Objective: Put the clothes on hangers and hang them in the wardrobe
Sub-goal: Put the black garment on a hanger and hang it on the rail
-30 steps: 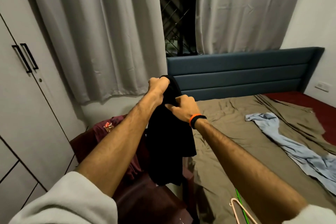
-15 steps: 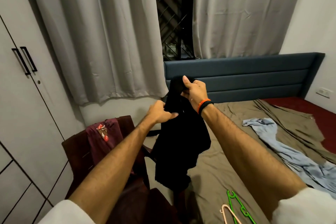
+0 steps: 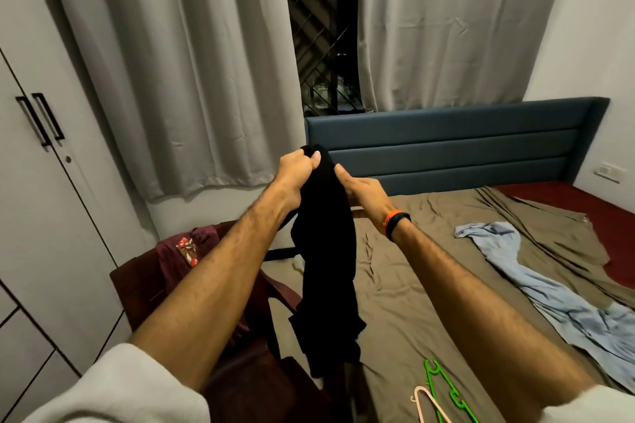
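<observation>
olive-brown bed [image 3: 429,285]: light blue garment [image 3: 556,288] lies spread on it; green hanger [image 3: 446,388] and pink hanger [image 3: 429,405] near its front edge
black garment [image 3: 326,261]: hangs bunched below both hands, over the bed's left edge
left hand [image 3: 297,170]: grip closed on garment's top
right hand [image 3: 364,191]: grip pinching it just below

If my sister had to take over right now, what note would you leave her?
Left hand: grips the top of the black garment.
Right hand: holds the same garment just beside the left; its grip is partly hidden by the cloth.
The garment hangs in the air over the edge of the bed, with no hanger in it.
Green hanger and pink hanger lie on the bed, near you.
Blue garment lies on the bed; a maroon one is draped on the chair.
Wardrobe doors are closed.
Done: nothing hung yet.
Left: hang all three.
</observation>
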